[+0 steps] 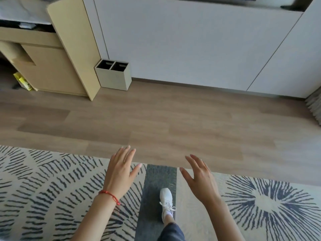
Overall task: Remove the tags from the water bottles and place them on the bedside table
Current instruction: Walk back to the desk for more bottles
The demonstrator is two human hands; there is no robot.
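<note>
A wide band of bare wood floor point(173, 119) is lying open ahead of the person, running from the patterned rug point(43, 180) underfoot up to the white cabinet fronts point(191, 40) at the far side. The rug's front edge is crossing the view just behind the fingertips, and a dark grey strip point(158, 178) in it is passing between the two arms.

Neither the water bottles, their tags nor a bedside table are showing anywhere in this view, so where they stand cannot be told.

The left hand point(119, 168) is reaching forward, palm down, with its fingers straight and slightly spread, holding nothing; a red cord bracelet point(110, 196) is sitting on its wrist. The right hand point(199, 176) is out beside it, well apart from it, fingers likewise straight and loose, and it too is gripping nothing.

Below, a foot in a white laced shoe point(166, 204) is planted on the grey strip.

To the left, a pale wooden desk unit point(69, 49) is standing against the wall, its slanted side panel reaching down to the floor. Just beside that panel a small beige two-compartment bin point(114, 75) is standing on the wood, close to the white fronts. Something yellow point(21, 80) is lying in the shadow under the desk, too blurred to identify. At the far right edge, grey pleated fabric point(314, 105) is touching the floor.
</note>
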